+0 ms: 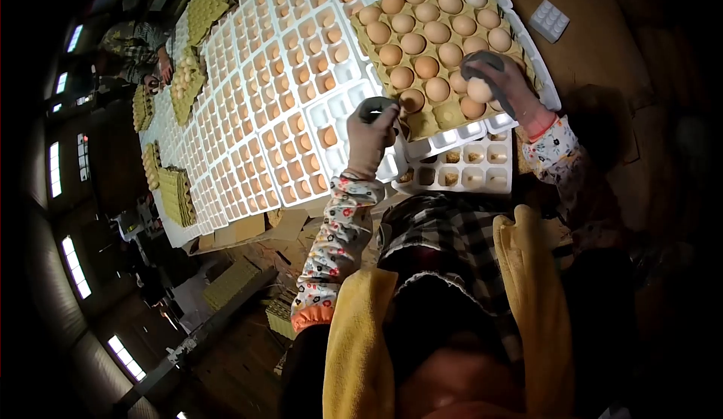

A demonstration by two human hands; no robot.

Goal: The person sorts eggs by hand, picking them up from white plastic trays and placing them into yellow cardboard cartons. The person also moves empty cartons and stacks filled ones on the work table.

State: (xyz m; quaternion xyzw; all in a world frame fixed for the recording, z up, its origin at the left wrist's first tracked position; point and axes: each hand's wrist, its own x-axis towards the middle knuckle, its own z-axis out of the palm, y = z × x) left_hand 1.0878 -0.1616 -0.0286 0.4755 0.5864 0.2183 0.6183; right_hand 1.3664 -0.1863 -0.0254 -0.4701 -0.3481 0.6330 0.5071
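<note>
My right hand [503, 80], in a thin glove with dark fingers, is curled round a brown egg [479, 90] above the near right part of a pulp egg tray [433, 122]. Many brown eggs [426, 67] sit in that tray's cups; a few near cups hold none. At the tray's near left corner, my left hand [367, 139] has its thumb and fingers bent together in a ring. What they hold, if anything, is hidden. The pulp tray lies over white moulded trays [331, 110].
White trays filled with eggs [280, 142] cover the table to the left. A white tray [474, 169] with debris in its cups lies close to my body. Stacked pulp trays [176, 197] stand at the far left, where another person's hand [164, 67] works. A small white piece [549, 21] lies right.
</note>
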